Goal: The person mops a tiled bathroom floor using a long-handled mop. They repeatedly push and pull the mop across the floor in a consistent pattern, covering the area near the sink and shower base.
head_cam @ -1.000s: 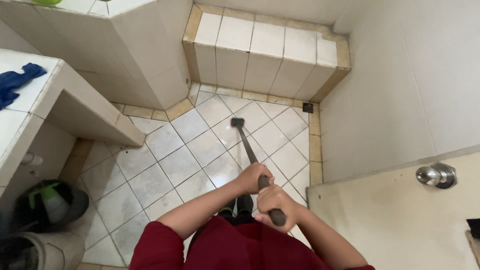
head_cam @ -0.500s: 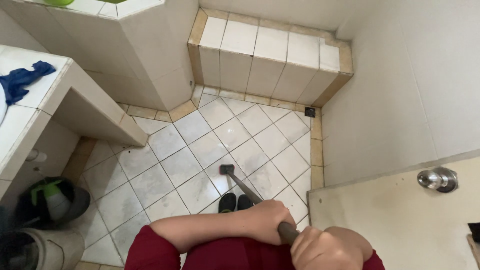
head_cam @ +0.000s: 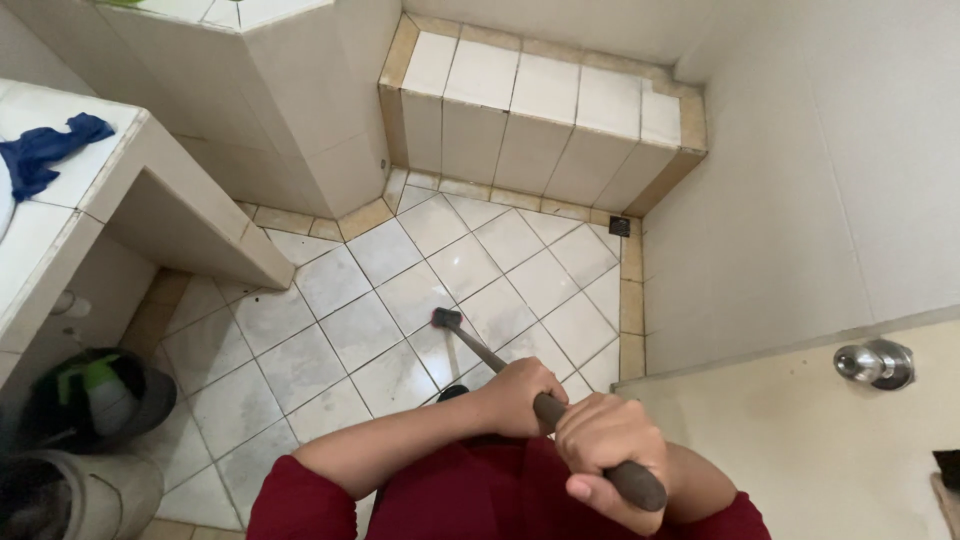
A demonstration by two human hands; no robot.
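head view of a tiled bathroom corner. nearest the camera, the right hand (head_cam: 610, 445) grips the upper end of a long-handled floor brush (head_cam: 500, 365), fingers wrapped fully round the dark handle with its rounded butt end sticking out just behind them. just ahead, the left hand (head_cam: 515, 395) is closed round the same handle lower down. the two-hand stagger probably gives leverage and steers the shaft, which slants away from the body so that the head lies flat on the floor. the brush handle is thin and dark brown; its small dark head (head_cam: 446, 318) rests on a pale floor tile (head_cam: 365, 330), ahead and slightly left of both hands, the tile beyond looking glossy, perhaps wet. a dark shoe tip (head_cam: 455, 392) shows just beside the left hand. right of the hands stands a cream door with a metal door knob (head_cam: 876, 362). far left, a blue cloth (head_cam: 45, 150) lies on a tiled counter (head_cam: 110, 170). farthest ahead, a small floor drain (head_cam: 619, 226) sits below a raised tiled ledge (head_cam: 540, 85).
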